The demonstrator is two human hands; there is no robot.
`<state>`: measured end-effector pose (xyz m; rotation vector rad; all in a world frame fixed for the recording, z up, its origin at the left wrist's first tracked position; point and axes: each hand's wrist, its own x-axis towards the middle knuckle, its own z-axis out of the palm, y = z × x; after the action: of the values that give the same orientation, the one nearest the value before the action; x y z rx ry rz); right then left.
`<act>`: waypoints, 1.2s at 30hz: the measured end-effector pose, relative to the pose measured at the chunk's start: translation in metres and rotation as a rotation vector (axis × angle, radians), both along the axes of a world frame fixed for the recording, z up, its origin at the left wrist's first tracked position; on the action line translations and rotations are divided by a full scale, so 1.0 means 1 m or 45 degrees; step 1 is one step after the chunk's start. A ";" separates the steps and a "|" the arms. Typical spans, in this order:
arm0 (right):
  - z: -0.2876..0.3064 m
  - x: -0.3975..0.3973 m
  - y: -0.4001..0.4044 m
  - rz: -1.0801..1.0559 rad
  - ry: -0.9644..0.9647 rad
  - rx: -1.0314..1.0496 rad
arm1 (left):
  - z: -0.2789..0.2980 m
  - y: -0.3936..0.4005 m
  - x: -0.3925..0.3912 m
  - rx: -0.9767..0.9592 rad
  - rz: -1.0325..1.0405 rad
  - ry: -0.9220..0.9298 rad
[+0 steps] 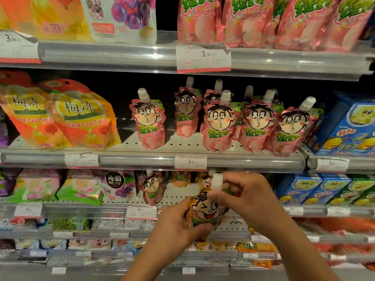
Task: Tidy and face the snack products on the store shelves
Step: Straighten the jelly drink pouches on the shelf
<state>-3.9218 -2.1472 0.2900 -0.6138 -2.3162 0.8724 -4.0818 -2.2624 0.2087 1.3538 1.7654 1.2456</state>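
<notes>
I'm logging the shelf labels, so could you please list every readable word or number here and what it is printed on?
"梅冻": each orange pouch on the middle shelf.
"1.90": price tag under the pink bags.
"3.90": price tag at upper left.
"20": the orange bag at top left.
"蒟蒻果冻": the grape pouch on the lower shelf.
The orange spout pouch held by the left hand and right hand is blurred; lower tags are unreadable.

Dim, dark shelf recesses; glare on rails; edges warped, lower right blurred.
</notes>
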 end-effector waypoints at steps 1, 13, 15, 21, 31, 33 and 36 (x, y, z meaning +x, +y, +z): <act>-0.002 0.002 0.001 -0.027 -0.012 0.064 | -0.001 0.000 0.002 0.009 -0.004 -0.005; -0.017 -0.013 -0.016 -0.164 -0.116 0.169 | -0.029 -0.010 -0.004 0.075 0.175 0.141; -0.016 -0.014 -0.015 -0.120 -0.095 -0.003 | -0.032 -0.011 -0.015 0.070 0.204 0.335; -0.035 -0.027 -0.007 -0.195 -0.086 -0.036 | -0.033 -0.023 -0.068 0.346 0.459 0.678; -0.091 -0.054 0.008 -0.214 -0.335 0.020 | -0.036 -0.004 -0.112 0.051 0.692 1.243; -0.096 -0.062 0.010 -0.270 -0.282 0.041 | -0.041 -0.002 -0.112 0.044 0.700 1.244; -0.103 -0.079 0.009 -0.296 -0.207 0.112 | -0.043 -0.001 -0.111 0.069 0.701 1.212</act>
<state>-4.0009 -2.1382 0.1872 -0.9238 -2.3507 0.6302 -4.1931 -2.2632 0.1653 1.7125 2.9245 0.9374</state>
